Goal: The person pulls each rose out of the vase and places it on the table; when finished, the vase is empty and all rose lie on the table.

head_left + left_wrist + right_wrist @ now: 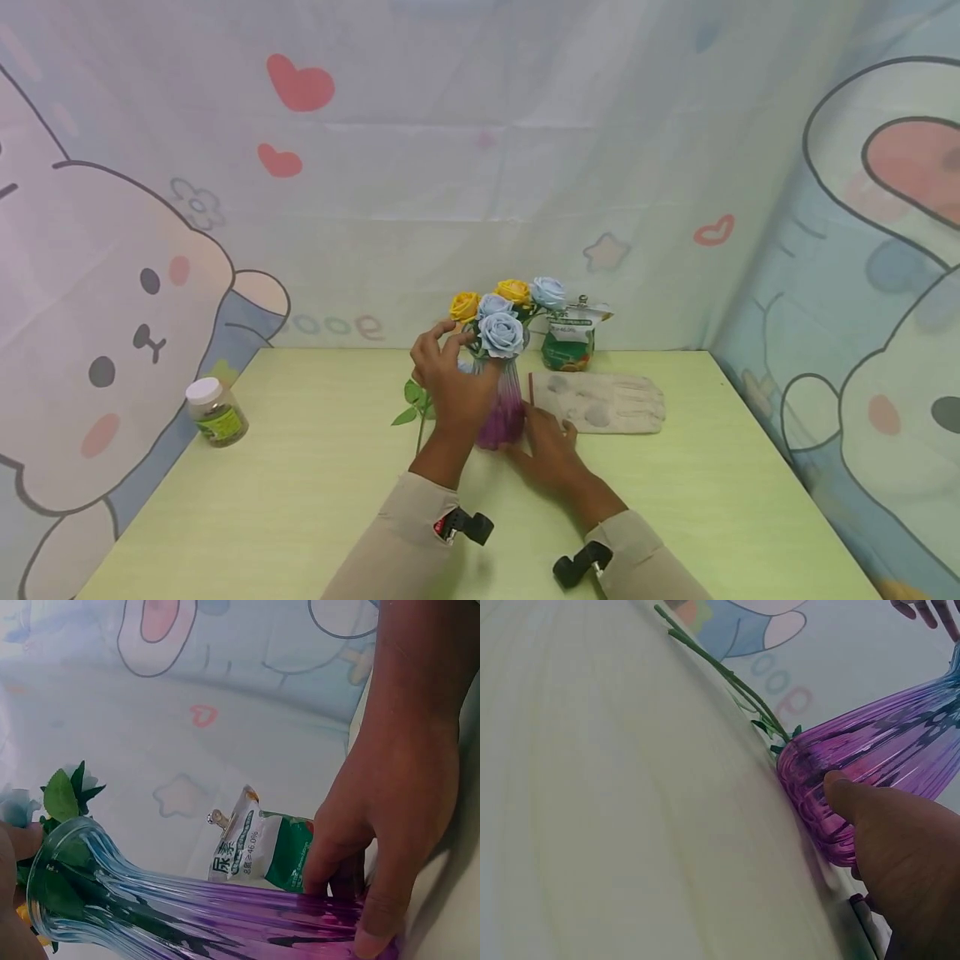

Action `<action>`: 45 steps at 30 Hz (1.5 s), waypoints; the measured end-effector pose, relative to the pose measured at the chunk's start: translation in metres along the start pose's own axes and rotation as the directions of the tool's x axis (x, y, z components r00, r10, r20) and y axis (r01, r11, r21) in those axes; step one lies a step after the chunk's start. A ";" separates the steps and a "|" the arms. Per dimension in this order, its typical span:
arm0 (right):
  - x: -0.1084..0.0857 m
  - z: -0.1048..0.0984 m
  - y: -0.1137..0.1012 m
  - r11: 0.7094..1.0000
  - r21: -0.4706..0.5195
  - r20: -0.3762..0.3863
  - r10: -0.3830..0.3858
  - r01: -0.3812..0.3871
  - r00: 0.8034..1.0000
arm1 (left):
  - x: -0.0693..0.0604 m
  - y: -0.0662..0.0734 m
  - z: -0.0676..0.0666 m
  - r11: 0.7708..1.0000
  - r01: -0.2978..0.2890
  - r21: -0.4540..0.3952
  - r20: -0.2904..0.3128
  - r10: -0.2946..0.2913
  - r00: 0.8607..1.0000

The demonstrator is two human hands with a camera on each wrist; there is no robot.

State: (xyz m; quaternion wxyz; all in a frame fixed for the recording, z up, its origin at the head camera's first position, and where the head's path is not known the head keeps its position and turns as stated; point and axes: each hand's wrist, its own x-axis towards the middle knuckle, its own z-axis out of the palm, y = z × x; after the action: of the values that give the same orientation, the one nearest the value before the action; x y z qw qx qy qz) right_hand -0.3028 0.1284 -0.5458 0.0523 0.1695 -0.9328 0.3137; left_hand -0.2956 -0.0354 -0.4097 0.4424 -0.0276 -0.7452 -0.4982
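Observation:
A ribbed glass vase (501,417), purple below and clear bluish toward its rim, stands upright on the table. Light-blue roses (502,335) and yellow roses (513,291) rise from its mouth. My left hand (453,383) is at the blossoms by the rim, its fingers bent and spread, touching the flowers; the thumb's contact is hidden. My right hand (551,450) grips the vase low down, thumb on the near side, as the right wrist view also shows. Left of the vase lie green stems (731,675) with leaves (411,402).
Behind the vase to the right stands a green and white bag (572,342) closed with a clip. Pale gloves (607,403) lie beside the right hand. A jar with a white lid (217,412) sits at the table's left edge. A printed cloth (420,167) hangs behind.

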 end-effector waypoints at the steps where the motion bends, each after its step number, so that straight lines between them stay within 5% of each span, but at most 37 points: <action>1: 0.000 0.000 0.000 1.000 -0.001 -0.002 -0.002 0.002 1.000 | 0.000 -0.001 0.000 1.000 -0.028 0.005 -0.021 0.028 0.999; 12: -0.001 0.001 0.000 1.000 -0.003 -0.004 -0.009 0.009 1.000 | 0.011 -0.008 -0.004 0.973 -0.226 0.051 -0.162 0.232 0.959; 20: 0.001 0.003 0.003 0.999 -0.033 -0.006 -0.022 0.021 1.000 | 0.026 -0.004 -0.010 0.974 -0.225 0.012 -0.215 0.222 0.951; 30: 0.001 0.003 0.003 1.000 -0.015 0.014 -0.007 0.007 1.000 | 0.036 -0.007 -0.015 0.970 -0.189 -0.153 -0.162 0.164 0.973; 41: 0.001 0.003 0.003 1.000 -0.016 0.006 -0.019 0.019 1.000 | 0.034 -0.011 -0.017 0.947 -0.263 -0.184 -0.102 0.247 0.964; 45: 0.001 0.002 0.002 1.000 -0.009 0.008 -0.014 0.014 1.000 | 0.031 -0.011 -0.017 0.958 -0.232 -0.171 -0.055 0.226 0.973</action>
State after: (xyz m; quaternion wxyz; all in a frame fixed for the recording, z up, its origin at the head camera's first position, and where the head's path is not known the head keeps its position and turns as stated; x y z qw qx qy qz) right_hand -0.3043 0.1282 -0.5487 0.0513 0.1770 -0.9332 0.3085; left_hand -0.3091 -0.0665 -0.3946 0.5057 -0.1438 -0.6823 -0.5079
